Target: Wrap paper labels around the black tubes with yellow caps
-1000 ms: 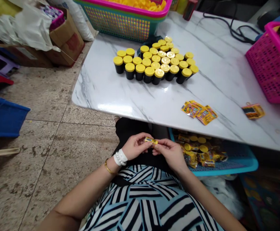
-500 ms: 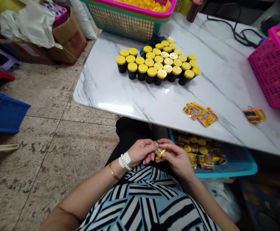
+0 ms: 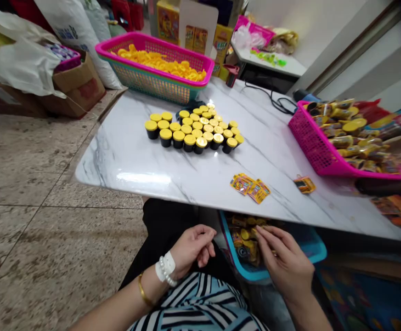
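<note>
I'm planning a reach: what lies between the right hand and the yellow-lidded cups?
In the head view, from the right hand to the yellow-lidded cups come part of the blue bin, the table edge, then flat packets.

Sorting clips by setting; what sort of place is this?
Probably a small packing workshop, judging by the yellow-lidded black tubs clustered on the marbled table, the basket of loose yellow pieces and the blue bin of small packets.
</note>
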